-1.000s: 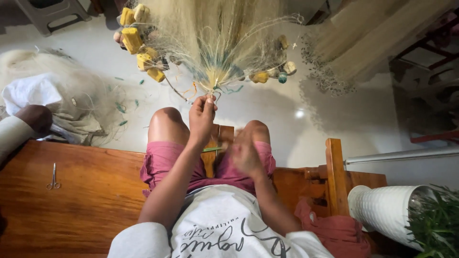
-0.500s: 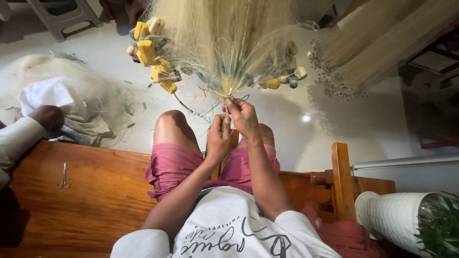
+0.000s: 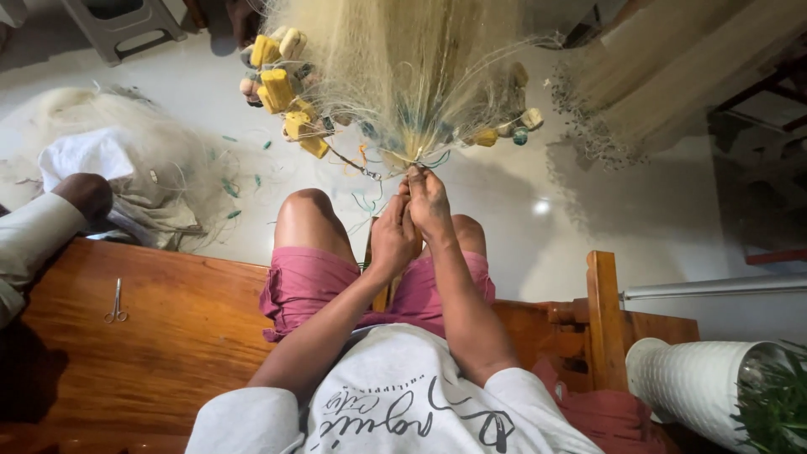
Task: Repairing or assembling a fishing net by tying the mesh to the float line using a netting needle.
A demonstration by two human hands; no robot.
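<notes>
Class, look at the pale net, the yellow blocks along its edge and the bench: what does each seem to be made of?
Pale fishing net: fine, translucent strands, probably nylon line. Yellow block floats: matte and chunky, probably foam. Brown bench: varnished wood, with visible grain and a glossy surface.

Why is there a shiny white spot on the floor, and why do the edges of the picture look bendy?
In the head view, the bright spot is lamp glare on the glossy floor; the wide lens curves the wooden bench and the white planter near the edges; the hands, left hand and right hand, and the fishing net look fairly sharp; the top right corner is dim.
</notes>
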